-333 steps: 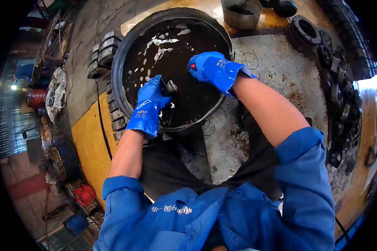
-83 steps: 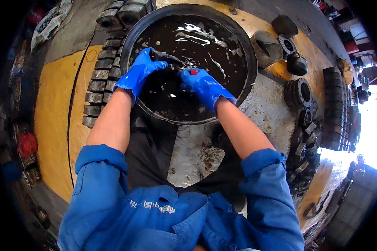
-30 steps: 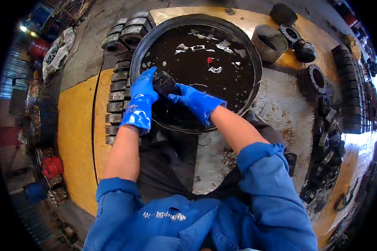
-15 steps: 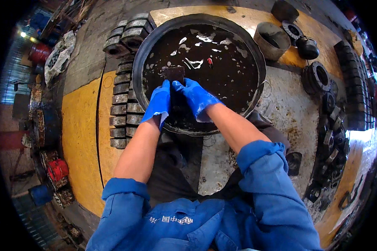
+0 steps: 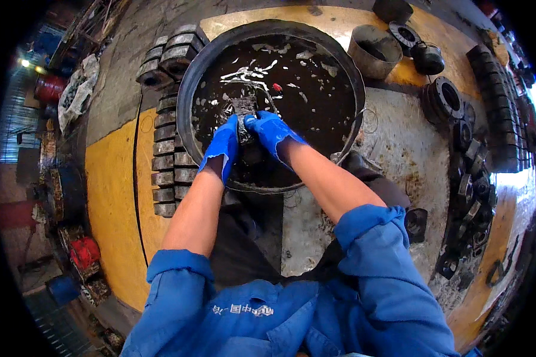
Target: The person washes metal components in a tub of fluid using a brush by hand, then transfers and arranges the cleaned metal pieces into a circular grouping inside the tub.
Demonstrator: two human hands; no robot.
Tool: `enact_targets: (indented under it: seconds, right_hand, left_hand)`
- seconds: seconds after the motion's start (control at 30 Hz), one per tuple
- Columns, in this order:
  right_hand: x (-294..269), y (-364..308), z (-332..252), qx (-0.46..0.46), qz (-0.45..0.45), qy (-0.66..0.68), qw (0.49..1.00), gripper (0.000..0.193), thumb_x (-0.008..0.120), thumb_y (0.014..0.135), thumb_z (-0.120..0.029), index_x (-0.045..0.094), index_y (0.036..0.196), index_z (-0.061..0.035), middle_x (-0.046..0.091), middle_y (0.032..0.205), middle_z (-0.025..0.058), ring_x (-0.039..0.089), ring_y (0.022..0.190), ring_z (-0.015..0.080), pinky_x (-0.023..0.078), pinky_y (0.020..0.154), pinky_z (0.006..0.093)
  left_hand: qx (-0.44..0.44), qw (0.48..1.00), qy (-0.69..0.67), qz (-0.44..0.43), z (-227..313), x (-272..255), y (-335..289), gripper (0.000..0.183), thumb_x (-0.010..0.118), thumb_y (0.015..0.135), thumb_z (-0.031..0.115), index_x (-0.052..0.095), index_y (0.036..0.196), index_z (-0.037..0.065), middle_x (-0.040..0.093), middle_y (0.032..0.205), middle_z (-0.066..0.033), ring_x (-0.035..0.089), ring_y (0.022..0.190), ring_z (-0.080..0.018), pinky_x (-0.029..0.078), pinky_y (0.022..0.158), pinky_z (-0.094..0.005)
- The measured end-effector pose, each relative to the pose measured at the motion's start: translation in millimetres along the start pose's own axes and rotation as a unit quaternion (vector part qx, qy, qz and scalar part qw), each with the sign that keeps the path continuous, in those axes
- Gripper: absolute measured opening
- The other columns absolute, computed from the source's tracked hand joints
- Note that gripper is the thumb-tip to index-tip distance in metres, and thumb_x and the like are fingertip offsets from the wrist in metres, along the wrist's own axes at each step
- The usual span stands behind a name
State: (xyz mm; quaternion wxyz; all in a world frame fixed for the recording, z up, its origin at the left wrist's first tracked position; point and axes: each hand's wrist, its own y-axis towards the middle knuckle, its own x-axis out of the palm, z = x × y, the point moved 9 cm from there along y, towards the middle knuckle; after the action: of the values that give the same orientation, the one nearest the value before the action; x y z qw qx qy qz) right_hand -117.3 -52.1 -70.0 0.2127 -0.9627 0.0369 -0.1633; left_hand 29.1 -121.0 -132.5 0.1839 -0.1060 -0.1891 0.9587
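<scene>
In front of me is a wide round black tub [image 5: 183, 101] of dark liquid [image 5: 315, 122] with pale, shiny patches on its surface. Both my hands wear blue gloves and reach over its near side. My left hand [image 5: 224, 143] is closed on the left side of a dark, wet metal block [image 5: 244, 108], and my right hand [image 5: 273, 132] grips its right side. The block gleams at the liquid's surface, and its lower part is hard to make out. My fingertips are partly hidden. A small red object [image 5: 277, 87] shows beyond the block.
Thick metal blocks [image 5: 164, 163] stand in rows left of the tub, with larger ones [image 5: 181, 53] at the far left. Beyond its right side are an open metal cylinder [image 5: 372, 53], a round dark pot [image 5: 427, 58] and flanged rings [image 5: 446, 98]. More dark blocks [image 5: 499, 113] line the right.
The block looked dull and dark before; now it glistens wet, lower at the liquid's surface. Bright ripples have spread around it. The whole view has shifted slightly.
</scene>
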Motion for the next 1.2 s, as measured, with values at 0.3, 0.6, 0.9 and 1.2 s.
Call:
enact_targets:
  seconds: [0.3,0.6,0.9,1.2]
  right_hand:
    - [11.4,-25.0,4.7,0.018,-0.060,0.166,0.984,0.045,0.067,0.100,-0.025,0.060,0.138,-0.0020,0.072,0.120,0.0163,0.071,0.100,0.0256,0.058,0.087,0.0419]
    - [-20.1,-22.7,-9.3,0.055,0.009,0.072,0.996,0.042,0.060,0.101,-0.037,0.072,0.126,-0.0047,0.075,0.115,0.0157,0.071,0.096,0.0270,0.057,0.085,0.0424]
    - [-8.5,-15.6,-19.2,0.022,0.016,-0.022,0.999,0.037,0.059,0.104,-0.030,0.071,0.130,-0.0063,0.075,0.118,0.0154,0.070,0.104,0.0269,0.055,0.093,0.0414]
    - [-1.2,-32.1,-9.5,0.027,0.027,0.028,0.999,0.044,0.063,0.103,-0.034,0.066,0.138,-0.0058,0.071,0.128,0.0121,0.066,0.112,0.0217,0.052,0.101,0.0362]
  left_hand:
    - [0.042,0.974,0.220,-0.024,60.6,19.6,-61.0,0.035,0.041,0.109,0.009,0.062,0.135,0.001,0.070,0.130,-0.0195,0.066,0.117,-0.0249,0.051,0.102,-0.0394]
    - [-0.127,0.974,-0.160,-0.093,70.6,46.5,-44.6,0.037,0.053,0.110,0.033,0.070,0.132,0.009,0.072,0.129,-0.0086,0.066,0.112,-0.0231,0.051,0.103,-0.0364]
    - [-0.154,0.971,-0.159,-0.094,53.4,36.1,-47.2,0.040,0.052,0.111,0.034,0.065,0.140,0.009,0.069,0.136,-0.0117,0.063,0.122,-0.0232,0.049,0.109,-0.0362]
    - [-0.214,0.779,-0.570,-0.150,-0.2,37.8,-31.9,0.048,0.046,0.113,0.036,0.055,0.150,0.007,0.059,0.150,-0.0113,0.056,0.134,-0.0217,0.037,0.121,-0.0320]
